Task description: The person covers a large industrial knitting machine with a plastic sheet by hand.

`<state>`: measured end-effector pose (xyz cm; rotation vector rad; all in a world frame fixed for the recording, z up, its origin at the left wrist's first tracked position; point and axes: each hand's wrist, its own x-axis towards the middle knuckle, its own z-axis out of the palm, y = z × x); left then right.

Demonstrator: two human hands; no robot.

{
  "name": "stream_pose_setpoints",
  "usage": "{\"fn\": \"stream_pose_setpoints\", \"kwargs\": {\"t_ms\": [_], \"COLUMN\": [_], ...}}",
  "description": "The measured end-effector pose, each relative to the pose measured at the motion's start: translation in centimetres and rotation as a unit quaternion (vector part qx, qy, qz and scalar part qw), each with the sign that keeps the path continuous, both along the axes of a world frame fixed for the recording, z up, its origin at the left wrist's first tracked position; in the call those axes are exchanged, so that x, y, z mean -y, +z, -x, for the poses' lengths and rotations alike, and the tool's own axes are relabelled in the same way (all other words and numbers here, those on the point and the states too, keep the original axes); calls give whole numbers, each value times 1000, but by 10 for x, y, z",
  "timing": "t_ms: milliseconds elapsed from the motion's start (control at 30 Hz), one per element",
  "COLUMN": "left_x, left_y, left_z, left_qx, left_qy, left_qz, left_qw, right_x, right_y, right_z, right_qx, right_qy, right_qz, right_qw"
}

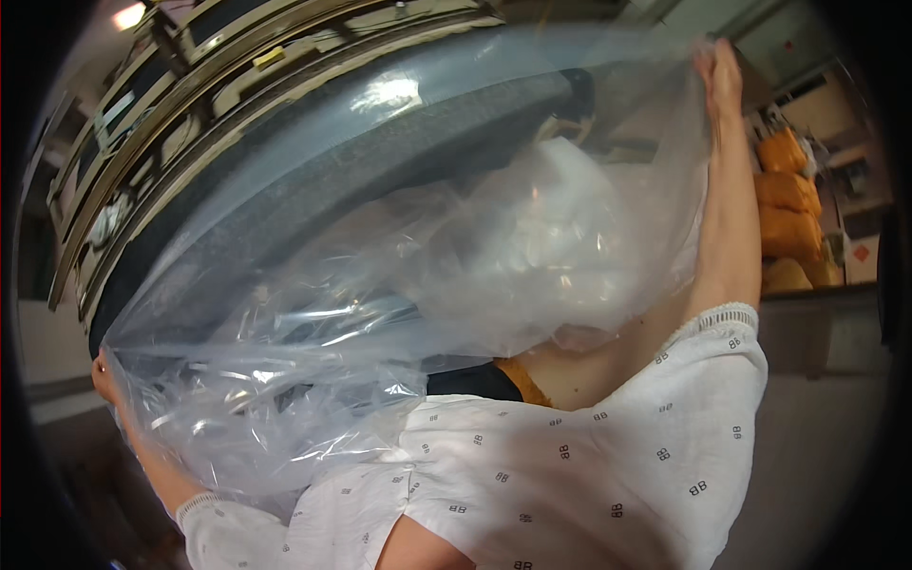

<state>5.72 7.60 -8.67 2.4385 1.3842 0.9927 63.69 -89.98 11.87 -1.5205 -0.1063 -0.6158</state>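
A large clear plastic bag (313, 313) is stretched wide between my two hands, with crumpled, shiny folds sagging through its middle. At the lower left, my left hand (104, 378) grips one end of its edge, the fingers partly cut off by the dark rim of the picture. My right hand (722, 78), raised high at the far right on an outstretched arm, pinches the other end. Behind the film runs a long, dark, curved surface (380, 142), blurred by the plastic. Also seen through the film is a whitish, cloudy bulk (560, 218); whether it is bunched plastic or something else I cannot tell.
Long metal rails of a machine (142, 161) slant across the upper left. Several orange bundles (788, 204) are stacked at the right, beyond my right arm. A dark item with an orange edge (484, 382) shows just below the plastic, close to my body.
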Motion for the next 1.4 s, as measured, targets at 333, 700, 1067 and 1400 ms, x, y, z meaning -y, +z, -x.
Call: {"fn": "stream_pose_setpoints", "kwargs": {"t_ms": [333, 700, 1067, 1400], "left_x": [-70, 74, 56, 88], "left_y": [5, 14, 25, 27], "left_z": [120, -65, -25, -65], "left_qx": [-157, 102, 417, 211], "left_qy": [49, 89, -119, 31], "left_qz": [-9, -33, 202, 27], "left_qw": [986, 990, 878, 977], "right_x": [-214, -186, -370, -311], "right_y": [-172, -148, -109, -57], "right_z": [-17, -72, 291, 304], "right_qx": [92, -263, -114, -252], "right_qy": [127, -13, 761, 535], "right_qz": [559, 657, 372, -237], "right_qw": [814, 707, 519, 770]}}
